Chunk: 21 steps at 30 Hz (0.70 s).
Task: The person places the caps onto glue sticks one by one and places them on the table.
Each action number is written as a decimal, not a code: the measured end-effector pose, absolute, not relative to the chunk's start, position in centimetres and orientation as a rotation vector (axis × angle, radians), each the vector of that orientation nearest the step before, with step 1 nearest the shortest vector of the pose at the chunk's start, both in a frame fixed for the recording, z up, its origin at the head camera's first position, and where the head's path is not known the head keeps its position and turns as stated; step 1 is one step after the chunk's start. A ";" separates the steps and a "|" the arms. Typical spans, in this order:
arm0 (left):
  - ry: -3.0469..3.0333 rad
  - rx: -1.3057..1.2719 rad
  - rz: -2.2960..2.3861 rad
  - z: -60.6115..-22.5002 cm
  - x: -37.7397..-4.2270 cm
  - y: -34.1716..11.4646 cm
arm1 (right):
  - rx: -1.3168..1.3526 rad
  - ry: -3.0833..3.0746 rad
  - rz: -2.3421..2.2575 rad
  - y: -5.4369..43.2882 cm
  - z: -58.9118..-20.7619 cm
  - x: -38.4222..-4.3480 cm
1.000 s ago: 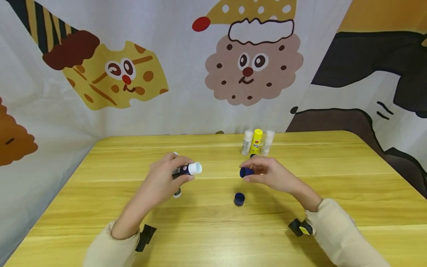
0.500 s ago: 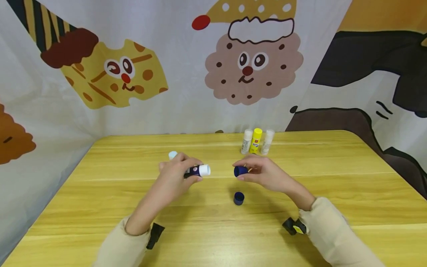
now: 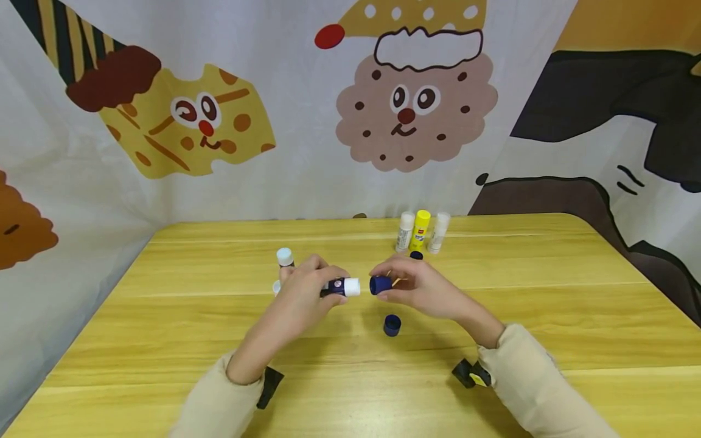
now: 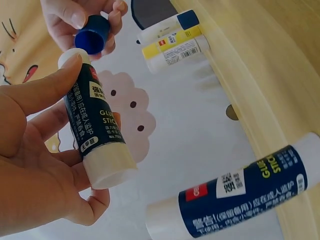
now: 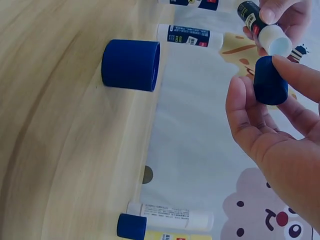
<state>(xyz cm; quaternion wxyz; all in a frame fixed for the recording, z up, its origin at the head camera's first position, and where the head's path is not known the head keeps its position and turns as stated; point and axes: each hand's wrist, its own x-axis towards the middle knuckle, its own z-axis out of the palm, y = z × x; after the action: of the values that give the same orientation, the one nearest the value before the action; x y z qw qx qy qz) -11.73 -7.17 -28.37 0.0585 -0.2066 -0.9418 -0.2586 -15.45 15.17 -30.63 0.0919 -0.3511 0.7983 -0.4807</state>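
Observation:
My left hand (image 3: 306, 298) grips a dark navy glue stick (image 3: 338, 286) with its uncapped white end toward the right. Its "GLUE STICK" label shows in the left wrist view. With thumb and fingers, my right hand (image 3: 424, 287) pinches a blue cap (image 3: 380, 285), its open mouth facing the white end. A small gap separates cap and stick in the head view. Behind the left hand stands another glue stick (image 3: 285, 257), partly hidden; the white top of one more stick (image 3: 276, 288) peeks out there. A second blue cap (image 3: 392, 325) sits on the table below the right hand.
At the back of the wooden table (image 3: 181, 340) stand two white sticks (image 3: 404, 231) (image 3: 439, 233) with a yellow glue stick (image 3: 420, 231) between them. Another dark blue cap (image 3: 416, 255) sits just in front. A cartoon-printed cloth (image 3: 301, 121) hangs behind the table.
My left hand has moved right with the glue stick, and the right hand has moved left with the cap. The gap between them has narrowed, and the sticks behind the left hand show more.

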 end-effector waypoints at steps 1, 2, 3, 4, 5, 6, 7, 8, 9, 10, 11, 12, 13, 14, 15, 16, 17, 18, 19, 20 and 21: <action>-2.852 -0.631 -0.787 -28.4 -11.7 -7.1 | -1.040 2.362 -1.436 15.1 -30.6 -15.4; -2.851 -0.636 -0.790 -28.4 -11.7 -7.0 | -1.037 2.354 -1.446 15.0 -30.6 -15.4; -2.852 -0.638 -0.791 -28.4 -11.7 -6.9 | -1.037 2.350 -1.453 15.0 -30.5 -15.3; -2.853 -0.639 -0.792 -28.4 -11.7 -6.9 | -1.037 2.348 -1.459 14.9 -30.5 -15.3; -2.854 -0.640 -0.792 -28.4 -11.7 -6.8 | -1.038 2.346 -1.464 14.8 -30.5 -15.2; -2.856 -0.642 -0.795 -28.4 -11.7 -6.7 | -1.042 2.346 -1.469 14.8 -30.5 -15.2; -2.857 -0.645 -0.797 -28.4 -11.8 -6.7 | -1.046 2.343 -1.474 14.7 -30.5 -15.2; -2.857 -0.650 -0.798 -28.4 -11.8 -6.6 | -1.048 2.340 -1.479 14.7 -30.5 -15.2; -2.858 -0.654 -0.799 -28.4 -11.8 -6.6 | -1.049 2.341 -1.480 14.6 -30.5 -15.1; -2.858 -0.658 -0.800 -28.5 -11.8 -6.6 | -1.055 2.340 -1.482 14.6 -30.6 -15.1; -2.858 -0.662 -0.801 -28.5 -11.8 -6.6 | -1.058 2.339 -1.483 14.6 -30.6 -15.1; -2.858 -0.666 -0.801 -28.5 -11.8 -6.5 | -1.062 2.338 -1.482 14.6 -30.7 -15.1; -2.860 -0.668 -0.799 -28.6 -11.8 -6.5 | -1.065 2.336 -1.483 14.5 -30.7 -15.1; -2.862 -0.668 -0.797 -28.6 -11.7 -6.5 | -1.068 2.335 -1.484 14.5 -30.7 -15.0; -2.865 -0.666 -0.795 -28.6 -11.7 -6.5 | -1.071 2.334 -1.485 14.5 -30.8 -15.0; -2.868 -0.664 -0.792 -28.6 -11.7 -6.4 | -1.074 2.330 -1.489 14.5 -30.8 -15.0; -2.869 -0.663 -0.787 -28.6 -11.7 -6.4 | -1.076 2.327 -1.492 14.5 -30.8 -15.0; -2.870 -0.662 -0.788 -28.6 -11.7 -6.4 | -1.078 2.325 -1.495 14.5 -30.8 -15.0; -2.869 -0.663 -0.785 -28.6 -11.7 -6.4 | -1.081 2.322 -1.500 14.4 -30.8 -15.0; -2.867 -0.665 -0.783 -28.6 -11.7 -6.4 | -1.085 2.319 -1.504 14.4 -30.8 -15.0; -2.865 -0.668 -0.783 -28.6 -11.7 -6.4 | -1.088 2.315 -1.507 14.4 -30.8 -15.0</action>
<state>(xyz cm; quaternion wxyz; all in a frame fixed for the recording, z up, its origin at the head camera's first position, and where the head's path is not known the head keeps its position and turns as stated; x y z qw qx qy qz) -11.69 -6.36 -28.57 0.0486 -0.2191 -0.9400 -0.2568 -14.97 14.39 -30.80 0.0860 -0.3652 0.7769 -0.5057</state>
